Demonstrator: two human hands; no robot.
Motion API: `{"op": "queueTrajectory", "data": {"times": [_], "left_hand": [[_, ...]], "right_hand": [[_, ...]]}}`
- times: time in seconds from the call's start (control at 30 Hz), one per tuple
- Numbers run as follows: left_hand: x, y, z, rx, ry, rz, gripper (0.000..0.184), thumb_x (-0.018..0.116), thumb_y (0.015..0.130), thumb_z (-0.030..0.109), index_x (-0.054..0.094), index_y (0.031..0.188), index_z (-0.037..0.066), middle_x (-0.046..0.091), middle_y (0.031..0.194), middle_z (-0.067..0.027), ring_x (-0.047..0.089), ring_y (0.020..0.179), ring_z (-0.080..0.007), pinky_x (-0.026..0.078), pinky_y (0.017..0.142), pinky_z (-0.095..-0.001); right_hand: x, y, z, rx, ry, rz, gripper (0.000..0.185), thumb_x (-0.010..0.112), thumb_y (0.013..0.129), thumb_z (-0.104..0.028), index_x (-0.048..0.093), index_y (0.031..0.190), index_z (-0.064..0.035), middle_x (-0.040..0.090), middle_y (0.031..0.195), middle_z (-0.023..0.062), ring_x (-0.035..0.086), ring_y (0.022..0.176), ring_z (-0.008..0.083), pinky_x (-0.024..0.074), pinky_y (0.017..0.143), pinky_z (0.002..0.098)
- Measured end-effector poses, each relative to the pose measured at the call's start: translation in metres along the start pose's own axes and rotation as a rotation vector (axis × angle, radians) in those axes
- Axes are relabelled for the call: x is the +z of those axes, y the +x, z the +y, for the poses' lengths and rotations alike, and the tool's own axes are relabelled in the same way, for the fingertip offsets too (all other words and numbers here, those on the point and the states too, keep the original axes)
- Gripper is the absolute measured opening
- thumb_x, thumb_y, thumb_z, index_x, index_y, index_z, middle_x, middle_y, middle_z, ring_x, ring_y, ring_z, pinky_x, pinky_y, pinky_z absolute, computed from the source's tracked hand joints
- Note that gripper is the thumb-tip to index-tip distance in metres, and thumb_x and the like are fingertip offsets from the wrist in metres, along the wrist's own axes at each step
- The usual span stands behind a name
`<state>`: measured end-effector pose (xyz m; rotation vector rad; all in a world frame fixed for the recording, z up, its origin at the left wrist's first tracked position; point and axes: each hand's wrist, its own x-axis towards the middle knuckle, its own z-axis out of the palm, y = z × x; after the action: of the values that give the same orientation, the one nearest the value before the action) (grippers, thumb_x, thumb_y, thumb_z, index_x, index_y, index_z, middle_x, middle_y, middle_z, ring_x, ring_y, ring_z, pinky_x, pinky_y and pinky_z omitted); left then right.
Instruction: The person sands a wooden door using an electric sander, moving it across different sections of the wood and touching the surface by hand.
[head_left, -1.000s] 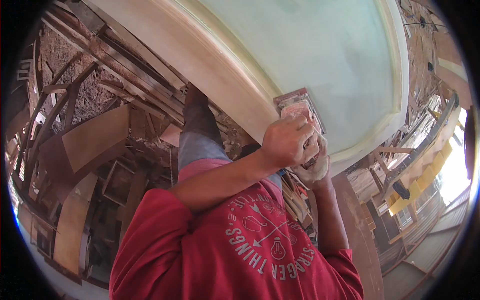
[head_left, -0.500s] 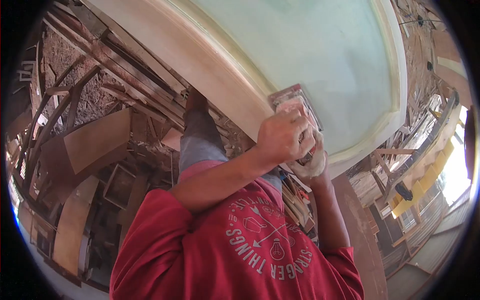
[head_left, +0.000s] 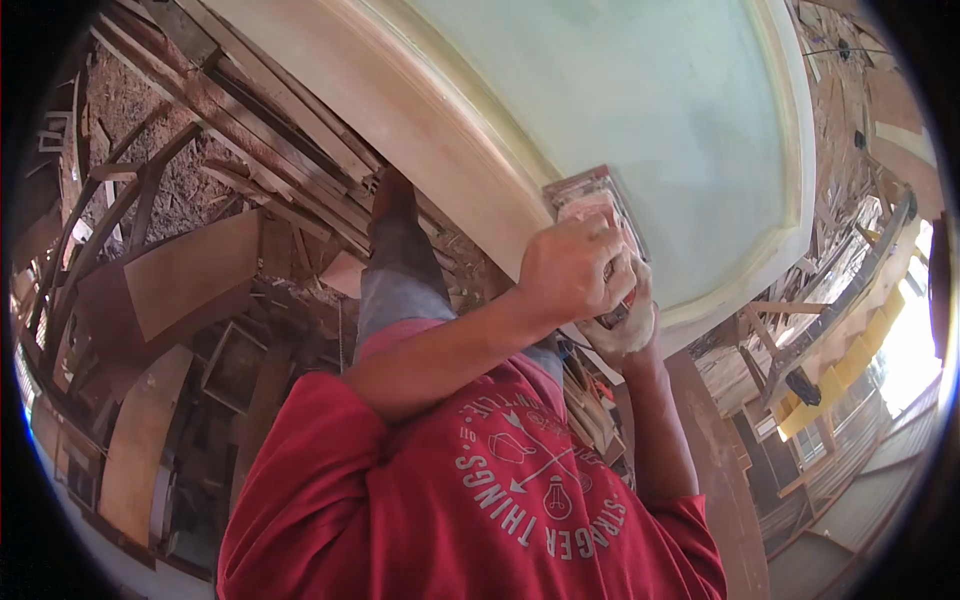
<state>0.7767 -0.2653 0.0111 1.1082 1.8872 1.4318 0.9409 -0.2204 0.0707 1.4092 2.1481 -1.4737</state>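
Note:
A power sander point(head_left: 584, 183) with a rectangular base and a reddish body lies on the pale green-white panel point(head_left: 660, 110), close to its raised moulded border. My left hand point(head_left: 575, 265) is closed over the top of the sander, its fingers wrapped round the body. Behind and below it, my right hand point(head_left: 630, 325), dusted with pale powder, grips the rear of the same tool. Both hands cover most of the sander's body.
A wooden edge point(head_left: 420, 130) runs along the panel's near side. Timber lengths point(head_left: 270, 120) and wood scraps lie on the left. A brown board point(head_left: 700, 440) stands at lower right, and yellow pieces point(head_left: 850, 365) are further right.
The sander and both hands have shifted slightly to the right in view. The grip of both hands stays the same.

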Motion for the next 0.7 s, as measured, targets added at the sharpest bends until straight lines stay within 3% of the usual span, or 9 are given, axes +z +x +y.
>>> {"op": "queueTrajectory", "data": {"times": [0.13,0.27,0.47,0.57,0.7], "left_hand": [[-0.006,0.005,-0.011,0.035,-0.06,0.056,0.013,0.078,0.079,0.012,0.066,0.079,0.009,0.066,0.078,-0.0096,0.069,0.07,-0.0309,0.057,0.062,-0.0417],[-0.037,0.015,-0.031,0.095,-0.043,0.015,0.016,0.079,0.077,0.012,0.063,0.078,0.009,0.067,0.08,-0.0096,0.067,0.068,-0.0314,0.056,0.061,-0.0409],[-0.01,-0.001,-0.021,0.088,-0.075,0.062,0.013,0.078,0.079,0.011,0.065,0.079,0.01,0.067,0.08,-0.0098,0.068,0.07,-0.0309,0.056,0.061,-0.0399],[-0.005,-0.012,-0.008,-0.017,-0.012,-0.061,0.011,0.078,0.08,0.012,0.067,0.081,0.009,0.07,0.083,-0.0098,0.07,0.072,-0.0304,0.058,0.063,-0.04],[-0.012,0.001,-0.016,0.013,-0.008,0.01,0.012,0.079,0.08,0.013,0.067,0.082,0.009,0.07,0.084,-0.0105,0.071,0.073,-0.0311,0.059,0.065,-0.041]], "right_hand": [[0.009,0.007,-0.014,0.004,-0.024,0.055,0.102,0.093,0.079,-0.028,0.037,0.161,-0.0059,0.069,0.142,0.0234,0.07,0.129,0.0414,0.0574,0.104,0.047],[0.026,0.027,-0.037,-0.071,-0.125,0.092,0.103,0.093,0.078,-0.026,0.036,0.161,-0.0019,0.068,0.142,0.0255,0.069,0.125,0.0473,0.0577,0.102,0.0502],[0.016,0.007,-0.015,-0.064,-0.151,0.099,0.105,0.091,0.078,-0.022,0.033,0.162,-0.0014,0.071,0.135,0.025,0.072,0.123,0.0445,0.0583,0.101,0.0488],[0.007,-0.004,-0.004,0.026,-0.015,0.045,0.102,0.092,0.079,-0.024,0.035,0.16,-0.0024,0.071,0.133,0.0251,0.074,0.118,0.0414,0.0596,0.097,0.0467],[0.003,0.016,-0.027,0.003,-0.089,0.009,0.102,0.092,0.079,-0.023,0.035,0.161,-0.0032,0.071,0.134,0.0239,0.074,0.12,0.0409,0.0592,0.099,0.0469]]}}
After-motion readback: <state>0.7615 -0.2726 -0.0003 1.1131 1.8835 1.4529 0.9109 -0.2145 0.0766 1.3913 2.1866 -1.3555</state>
